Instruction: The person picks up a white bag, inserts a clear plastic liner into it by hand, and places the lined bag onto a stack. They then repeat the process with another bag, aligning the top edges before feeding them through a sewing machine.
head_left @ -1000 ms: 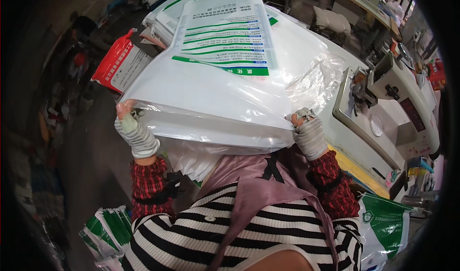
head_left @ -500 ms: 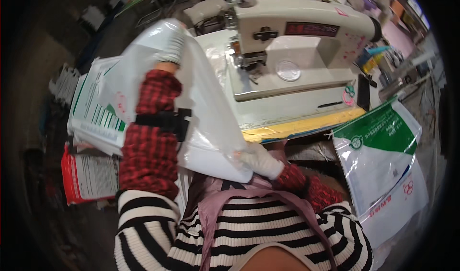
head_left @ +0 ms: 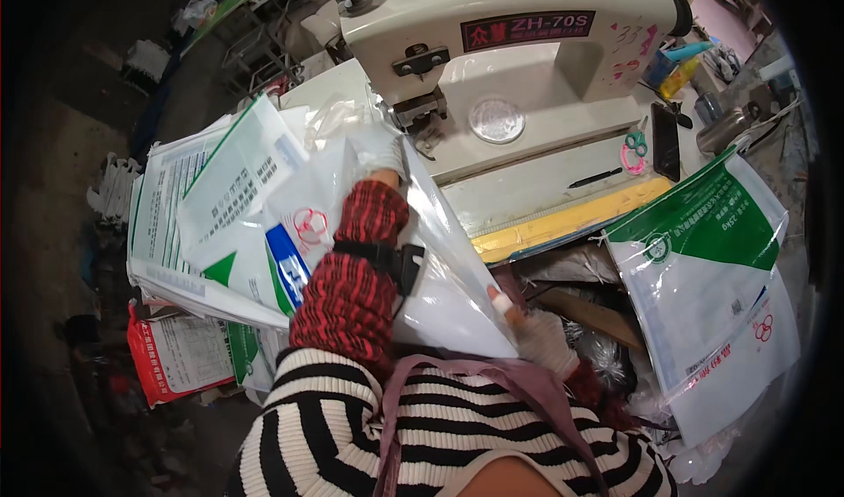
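A sewing machine and a big white sack in my two hands.

The cream sewing machine (head_left: 519, 75) fills the bench ahead — in front of it I hold the white plastic sack (head_left: 440, 277), raised between my body and the machine. My left hand (head_left: 382, 149), gloved, grips its upper edge near the needle; my right hand (head_left: 536, 339) pinches the lower edge, fingers closed on it.

The pale work table (head_left: 527, 200) carried a cream sewing machine (head_left: 519, 48); beside it on the table lay green-handled scissors (head_left: 635, 145), a dark phone (head_left: 665, 129) and a black pen (head_left: 594, 178); a yellow strip (head_left: 571, 220) ran along its front edge; to the left, a stack of printed white sacks (head_left: 189, 224) rested on the dark floor (head_left: 53, 171), with a red sack (head_left: 171, 356) just beside it.
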The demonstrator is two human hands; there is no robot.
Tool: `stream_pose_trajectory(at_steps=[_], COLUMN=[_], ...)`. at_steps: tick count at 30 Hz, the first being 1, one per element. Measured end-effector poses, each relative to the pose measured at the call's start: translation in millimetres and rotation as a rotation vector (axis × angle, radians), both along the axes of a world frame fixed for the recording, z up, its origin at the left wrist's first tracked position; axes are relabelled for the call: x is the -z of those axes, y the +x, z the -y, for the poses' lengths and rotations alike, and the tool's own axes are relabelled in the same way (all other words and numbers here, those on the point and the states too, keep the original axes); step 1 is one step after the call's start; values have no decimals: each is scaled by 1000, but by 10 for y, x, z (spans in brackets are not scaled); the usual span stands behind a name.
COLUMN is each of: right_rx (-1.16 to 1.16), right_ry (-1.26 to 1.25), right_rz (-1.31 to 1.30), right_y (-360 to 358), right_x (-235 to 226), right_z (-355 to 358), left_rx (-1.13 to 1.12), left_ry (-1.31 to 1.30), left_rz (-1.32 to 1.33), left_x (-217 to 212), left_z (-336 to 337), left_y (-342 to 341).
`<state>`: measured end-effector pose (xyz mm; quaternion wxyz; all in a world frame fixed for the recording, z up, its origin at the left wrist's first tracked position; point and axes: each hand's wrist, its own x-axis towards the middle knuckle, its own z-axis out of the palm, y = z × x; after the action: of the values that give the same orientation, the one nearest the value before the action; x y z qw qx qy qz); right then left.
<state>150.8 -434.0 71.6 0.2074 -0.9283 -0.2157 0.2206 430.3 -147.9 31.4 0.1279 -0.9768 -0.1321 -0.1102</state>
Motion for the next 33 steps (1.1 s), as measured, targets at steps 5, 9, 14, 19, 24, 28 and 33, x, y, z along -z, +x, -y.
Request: stream_pose_trajectory(at_steps=[5,9,14,19,24,28,33], right_rx=[-25,17,456,100,195,116,180], right_ry=[58,248,718,608,523,455,367], right_rz=[22,130,-798,-13,-69,116,-22], right_y=[633,1280,2056,1831,1670,1673,1628], right_x=[-57,-83,134,173,-110,9,-132], right_z=[-856,-1171,-1515,-1461,-1459,-1401,-1448], left_rx=[304,321,445,530,687,841,762], left_ry=[20,-115,-38,38,-671,-499,69], left_rz=[375,-163,-622,-1062,-408,-1004,-1014], left_x=[1027,723,-98,-867,-1194,-1081,-1495], left_z=[-1678,-1657,-2253,-937,-360,-166,-448], left_y=[925,951,-1068,-1841,-1796,-1983,-1723])
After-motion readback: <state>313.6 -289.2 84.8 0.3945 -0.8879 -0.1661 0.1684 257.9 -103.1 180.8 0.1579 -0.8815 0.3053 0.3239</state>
